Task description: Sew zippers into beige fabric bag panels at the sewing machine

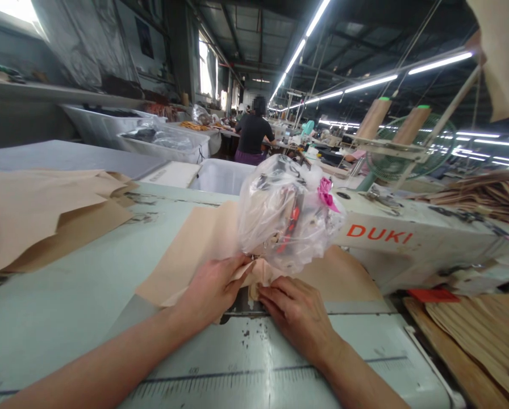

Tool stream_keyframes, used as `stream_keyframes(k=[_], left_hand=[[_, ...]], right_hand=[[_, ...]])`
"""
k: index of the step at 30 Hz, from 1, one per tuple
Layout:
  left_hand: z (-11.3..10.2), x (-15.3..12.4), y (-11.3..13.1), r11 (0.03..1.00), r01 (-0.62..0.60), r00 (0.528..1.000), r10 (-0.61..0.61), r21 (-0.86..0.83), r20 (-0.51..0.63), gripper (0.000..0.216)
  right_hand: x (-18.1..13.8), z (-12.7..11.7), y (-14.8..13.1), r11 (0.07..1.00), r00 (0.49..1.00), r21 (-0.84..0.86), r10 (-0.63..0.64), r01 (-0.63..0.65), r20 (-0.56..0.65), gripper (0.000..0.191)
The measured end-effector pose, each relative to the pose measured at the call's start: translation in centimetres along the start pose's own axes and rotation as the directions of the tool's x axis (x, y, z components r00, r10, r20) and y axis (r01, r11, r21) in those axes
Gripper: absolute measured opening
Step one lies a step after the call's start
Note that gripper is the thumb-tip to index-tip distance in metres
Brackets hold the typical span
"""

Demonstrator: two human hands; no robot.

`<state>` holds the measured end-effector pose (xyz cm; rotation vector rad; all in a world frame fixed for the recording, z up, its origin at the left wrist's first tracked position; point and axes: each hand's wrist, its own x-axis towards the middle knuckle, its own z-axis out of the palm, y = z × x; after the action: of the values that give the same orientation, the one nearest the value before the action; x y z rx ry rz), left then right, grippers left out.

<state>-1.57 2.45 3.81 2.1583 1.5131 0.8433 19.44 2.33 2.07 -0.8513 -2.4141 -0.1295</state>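
A tan piece of fabric (186, 244) lies under the head of a sewing machine (380, 233), whose needle end is wrapped in a clear plastic bag (275, 216) with a pink tie. My left hand (214, 287) pinches the fabric's bunched edge just left of the needle area. On the other side, my right hand (297, 309) closes its fingertips on the same fabric, close to the metal plate. Between the two hands the cloth rises in a small fold. The bag and my fingers hide the needle and presser foot.
Cut tan pieces (45, 210) are stacked on the left of the pale green table (109, 284), which has a ruler scale along its front. Thread cones (374, 118) stand behind the machine. More brown pieces (484, 335) lie at the right. A person (254, 133) sits farther off beyond white bins.
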Motion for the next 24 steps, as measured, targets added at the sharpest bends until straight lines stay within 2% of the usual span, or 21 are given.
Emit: stream_keyframes(k=[5,7,10,12,14,20,22,24], left_hand=[[-0.3,-0.8,0.2,0.994,-0.102,0.994,0.101,0.034,0.037,0.024],[-0.4,-1.3,0.5,0.973,-0.213,0.976,0.208,0.089,0.063,0.023],[-0.3,-2.1,0.8,0.871,-0.446,0.894,0.420,0.205,0.158,0.025],[0.1,-2.7,0.9,0.801,-0.542,0.839,0.500,0.253,0.212,0.028],[0.6,-3.1,0.8,0.763,-0.580,0.814,0.539,0.285,0.216,0.031],[1.0,-3.5,0.4,0.689,-0.629,0.766,0.629,0.361,0.134,0.043],[1.0,-3.6,0.3,0.677,-0.621,0.770,0.621,0.394,0.146,0.044],[1.2,-3.8,0.3,0.687,-0.584,0.798,0.583,0.433,0.152,0.049]], right_hand=[[-0.1,0.0,0.1,1.000,0.993,-0.006,0.014,-0.013,0.117,0.014],[-0.2,-0.2,0.0,1.000,0.987,-0.022,0.026,-0.022,0.160,0.015],[-0.4,-0.7,-0.2,0.999,0.971,-0.032,0.037,-0.030,0.236,0.014],[-0.8,-1.0,-0.3,0.999,0.963,-0.009,0.043,-0.043,0.266,0.010],[-1.1,-1.1,-0.3,0.998,0.961,0.029,0.048,-0.058,0.272,0.009],[-1.7,-0.9,-0.1,0.991,0.961,0.081,0.079,-0.104,0.267,0.010],[-1.7,-0.8,-0.1,0.990,0.960,0.083,0.089,-0.114,0.265,0.010],[-1.7,-0.8,-0.1,0.990,0.960,0.079,0.089,-0.114,0.266,0.010]])
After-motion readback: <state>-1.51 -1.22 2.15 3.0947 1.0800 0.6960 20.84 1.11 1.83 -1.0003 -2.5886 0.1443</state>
